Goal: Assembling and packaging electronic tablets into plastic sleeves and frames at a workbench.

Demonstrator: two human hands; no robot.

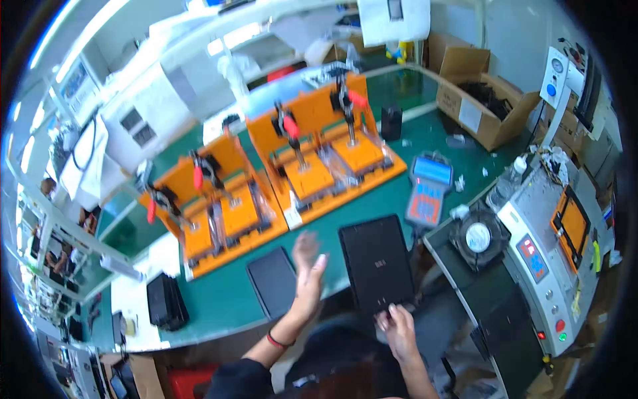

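Note:
A flat black rectangular panel (377,266), shaped like a tablet's back, reaches over the table's front edge. My right hand (400,332) has its fingers bent at the panel's lower edge, gripping it there. To the left of the panel, my left hand (310,279) is raised with thumb and fingers apart and nothing in it. Its fingertips are smeared by motion. Close beside it, a second, greyer flat panel (272,282) lies on the green table.
Orange clamp fixtures (325,176) with red-handled clamps stand behind my hands. A blue-grey handheld device (428,189) lies right of them. A black stack (166,301) sits at left. On the right are a fan (477,237), a control machine (538,266) and an open carton (488,100).

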